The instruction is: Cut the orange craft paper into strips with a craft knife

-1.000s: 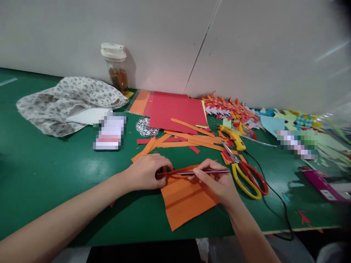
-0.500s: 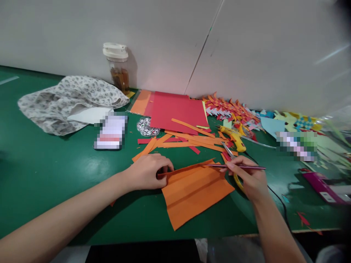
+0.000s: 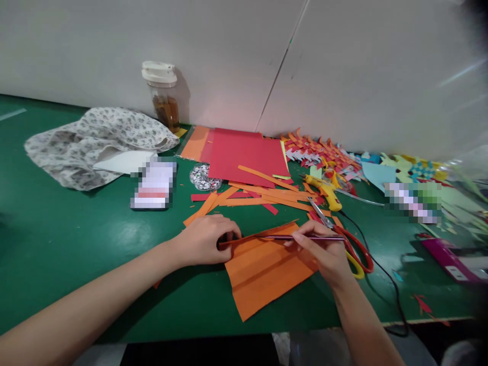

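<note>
A plain pale wall (image 3: 224, 56) stands behind a green table (image 3: 95, 244), where a creased orange sheet (image 3: 267, 274) lies between the 2 hands and in front of them. The left hand (image 3: 206, 241) is closed on the sheet's left end, at the upturned far edge; the right hand (image 3: 320, 249) pinches a slim pen-like tool (image 3: 278, 237), its tip by that fold. The sheet looks like light, thin card, stiff enough to keep a crease but probably easy to buckle or tear; it is best held at the ends of the fold, with fingers flat, away from the middle. Just beyond the right hand, partly hidden by it, lie scissors (image 3: 328, 222), with a yellow glue gun (image 3: 327, 191) farther off. Past both hands are orange and red strips (image 3: 263, 192), then red paper (image 3: 247, 152). Beyond the left hand lie a phone (image 3: 154, 184) and patterned cloth (image 3: 72, 147).
</note>
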The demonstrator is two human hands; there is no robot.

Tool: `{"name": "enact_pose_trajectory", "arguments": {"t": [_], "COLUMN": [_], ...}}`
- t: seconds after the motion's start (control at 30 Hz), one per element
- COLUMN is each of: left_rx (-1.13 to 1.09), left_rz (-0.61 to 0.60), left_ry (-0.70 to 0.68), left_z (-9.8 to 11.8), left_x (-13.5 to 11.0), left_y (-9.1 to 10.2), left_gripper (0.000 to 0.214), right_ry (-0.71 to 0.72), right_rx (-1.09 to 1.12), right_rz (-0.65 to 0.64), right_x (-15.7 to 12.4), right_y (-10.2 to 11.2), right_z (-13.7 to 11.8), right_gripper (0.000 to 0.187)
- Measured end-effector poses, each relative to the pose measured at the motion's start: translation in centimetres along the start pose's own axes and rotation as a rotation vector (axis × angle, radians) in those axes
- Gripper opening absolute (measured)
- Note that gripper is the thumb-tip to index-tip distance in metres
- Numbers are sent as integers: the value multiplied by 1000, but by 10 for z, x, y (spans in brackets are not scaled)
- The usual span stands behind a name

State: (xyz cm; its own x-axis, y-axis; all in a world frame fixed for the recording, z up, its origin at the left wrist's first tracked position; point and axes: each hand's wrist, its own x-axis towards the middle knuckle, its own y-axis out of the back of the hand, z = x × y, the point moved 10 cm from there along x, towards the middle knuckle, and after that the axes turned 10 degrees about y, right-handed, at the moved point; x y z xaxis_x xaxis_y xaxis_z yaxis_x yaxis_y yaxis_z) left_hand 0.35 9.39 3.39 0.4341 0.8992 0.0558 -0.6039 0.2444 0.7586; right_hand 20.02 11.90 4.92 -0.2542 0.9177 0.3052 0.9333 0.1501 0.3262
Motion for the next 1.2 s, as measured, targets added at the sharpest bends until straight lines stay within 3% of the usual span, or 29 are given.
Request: {"name": "enact_pose_trajectory", "arguments": {"t": [0.2,0.43,0.7,1.2], "left_rx": [0,-7,-56,-21], "left_rz": [-2,-2,5,11], "left_ry": [-5,7,15,26], "left_z": [-1,-3,-5,-10], "left_x": [0,1,0,-2], "left_y": [1,-1,1,5], "left_gripper": [30,31,29,30], "right_ry": [-4,36,59,121], "right_rx": [-37,-88,-116,-134], "right_rz": [20,138,-29,82], "right_x": [-1,0,-4,-7], "right_y": [8,45,16,48], "right_z": [4,10,-3,-2], "right_gripper": [24,19,21,17]}}
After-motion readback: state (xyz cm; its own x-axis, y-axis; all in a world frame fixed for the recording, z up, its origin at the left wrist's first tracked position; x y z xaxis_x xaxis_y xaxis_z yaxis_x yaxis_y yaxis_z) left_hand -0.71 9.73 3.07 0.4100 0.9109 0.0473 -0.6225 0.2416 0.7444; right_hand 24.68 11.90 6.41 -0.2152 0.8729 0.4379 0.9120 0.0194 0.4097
